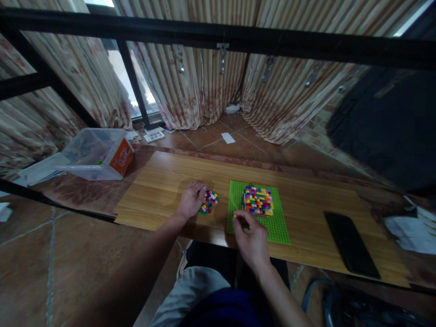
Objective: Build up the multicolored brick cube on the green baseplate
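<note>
- Near the board's front edge, left hand (191,199) rests curled on a loose brick pile (208,202), fingers closed over its left side.
- Right hand (250,236) pinches one small yellow brick (235,216) over the green baseplate (281,227), at its front left.
- Brick block (258,200) stands on the baseplate's far half (boxy, no clear long axis; studs up).
- Step, as judged: carrying a brick to the block. Next calls for squaring it to the studs and pressing down.
</note>
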The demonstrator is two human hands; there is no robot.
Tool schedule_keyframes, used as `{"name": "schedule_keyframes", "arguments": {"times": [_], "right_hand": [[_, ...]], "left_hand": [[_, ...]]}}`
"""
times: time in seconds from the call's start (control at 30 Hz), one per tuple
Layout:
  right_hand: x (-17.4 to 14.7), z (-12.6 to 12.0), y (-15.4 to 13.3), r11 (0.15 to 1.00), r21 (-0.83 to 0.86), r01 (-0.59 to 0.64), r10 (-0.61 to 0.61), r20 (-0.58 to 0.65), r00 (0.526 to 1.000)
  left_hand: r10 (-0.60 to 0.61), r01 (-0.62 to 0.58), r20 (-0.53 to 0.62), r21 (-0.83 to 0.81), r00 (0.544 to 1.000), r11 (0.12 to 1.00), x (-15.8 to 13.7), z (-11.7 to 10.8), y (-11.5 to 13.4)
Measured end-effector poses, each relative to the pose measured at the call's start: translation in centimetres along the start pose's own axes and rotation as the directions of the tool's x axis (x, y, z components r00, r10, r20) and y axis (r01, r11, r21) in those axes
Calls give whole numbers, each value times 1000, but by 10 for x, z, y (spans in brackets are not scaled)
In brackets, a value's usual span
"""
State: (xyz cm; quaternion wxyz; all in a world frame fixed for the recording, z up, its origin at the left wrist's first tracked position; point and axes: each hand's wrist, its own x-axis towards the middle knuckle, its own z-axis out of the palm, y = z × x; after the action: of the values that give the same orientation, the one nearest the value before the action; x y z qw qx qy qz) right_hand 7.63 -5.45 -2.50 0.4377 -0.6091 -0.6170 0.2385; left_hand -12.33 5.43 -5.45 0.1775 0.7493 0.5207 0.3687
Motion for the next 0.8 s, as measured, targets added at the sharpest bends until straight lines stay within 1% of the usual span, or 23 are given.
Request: {"name": "schedule_keyframes", "arguments": {"times": [0.1,0.2,0.33,0.5,0.6,0.7,0.8], "right_hand": [[0,-20,6,1000,7,-24,25,-101,995],[8,-36,18,1000,-15,-18,14,-214,977],[23,-44,34,996,-86,11,-37,-311,950],[29,-41,50,989,-150,8,-59,-336,940],[30,-40,55,991,-130,-7,-38,-336,941],[32,-39,59,998,-35,-51,36,-334,942],[34,-36,61,986,122,-113,148,-339,929]], "left_hand": [[8,-8,0,-4,1000,1000,0,-1,1],[9,-9,-8,2,1000,1000,0,0,1],[2,-2,-10,11,1000,1000,0,0,1],[3,-3,-5,11,1000,1000,0,-1,1],[4,-4,-7,7,1000,1000,0,-1,1],[-3,3,-4,7,1000,1000,0,-1,2],[-5,5,2,5,1000,1000,1,-1,1]]}}
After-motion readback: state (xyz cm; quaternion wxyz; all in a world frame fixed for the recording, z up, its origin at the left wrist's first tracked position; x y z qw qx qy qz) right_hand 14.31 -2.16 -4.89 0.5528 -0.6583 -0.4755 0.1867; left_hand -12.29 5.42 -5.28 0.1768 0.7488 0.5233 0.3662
